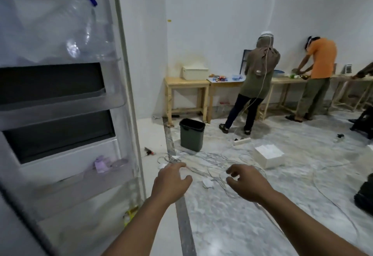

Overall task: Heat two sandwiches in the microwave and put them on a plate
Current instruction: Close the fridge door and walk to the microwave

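Task stage, early: left hand [171, 181] and right hand [247, 183] empty, each grip loosely curled on nothing, beside open fridge door [66, 98]; sandwiches, microwave, plate not in view; heating and plating apparently remain.

Fridge door [60, 114] left, bin [191, 134] before tables [187, 83]

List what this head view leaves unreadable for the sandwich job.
- Sandwiches, microwave, plate: none in the head view; the fridge interior lies beyond the left edge, past the open fridge door.
- Items on the far tables: too small, partly hidden behind two people.
- Small purple thing on the lower door shelf: blurred.
- Left hand and right hand: empty, fingers loosely curled.
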